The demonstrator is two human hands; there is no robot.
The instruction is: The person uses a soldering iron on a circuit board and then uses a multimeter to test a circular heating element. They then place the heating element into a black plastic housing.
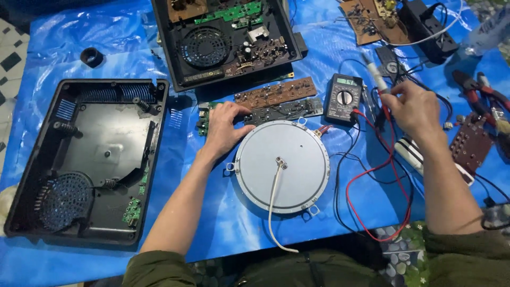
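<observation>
My left hand (226,127) rests palm down on a green circuit board (204,121), its fingers over the dark board (287,110) beside it. Just below sits a round grey coil disc (297,159) with a white wire (272,212) running from its centre toward me. My right hand (414,109) is raised over the mat and pinches a probe with a red lead (390,175); a white pen-like tool (375,76) lies just above its fingers. A black multimeter (343,98) lies between my hands. A brown circuit board (276,91) lies above the dark one.
An empty black cooker casing (85,159) lies at the left on the blue plastic sheet (212,212). A second casing (226,40) with fan and boards sits at the back. Pliers (481,87), a small brown board (470,143), more boards and a black power strip (427,26) crowd the right.
</observation>
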